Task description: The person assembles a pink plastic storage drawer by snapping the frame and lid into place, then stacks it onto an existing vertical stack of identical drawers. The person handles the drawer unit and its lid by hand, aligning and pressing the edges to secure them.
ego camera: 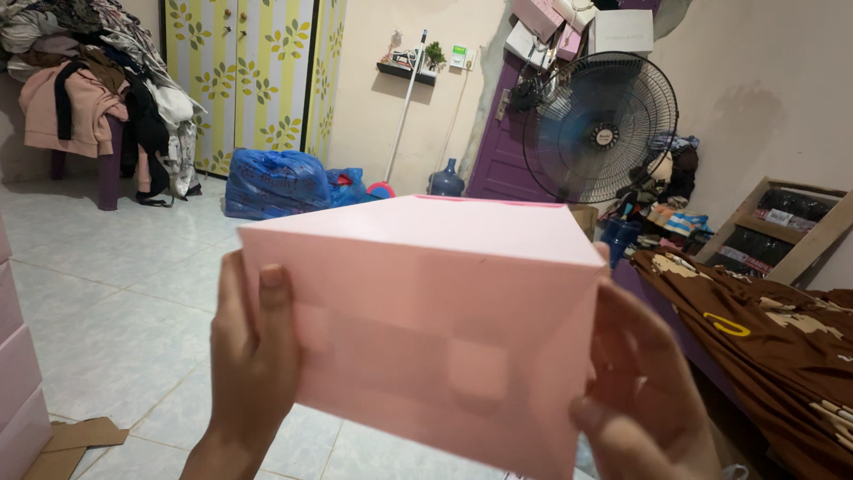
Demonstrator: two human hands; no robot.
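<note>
we grip the pink box [426, 311] between left hand [253, 356] and right hand [635, 382], both clamped on its sides; press evenly, keeping it level.

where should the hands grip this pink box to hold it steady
By its two short side walls, one palm from each side, as the left hand and right hand do now. The pink box is wide, flat-faced and smooth, with no handle to take.

Can't see most of either hand's fingers, they're tucked behind the pink box [426, 311]. Box's bottom corner and both wrists run off the bottom edge. The brown shirts [773, 347] are cut off on the right, and the pink drawers [13, 373] on the left.
</note>
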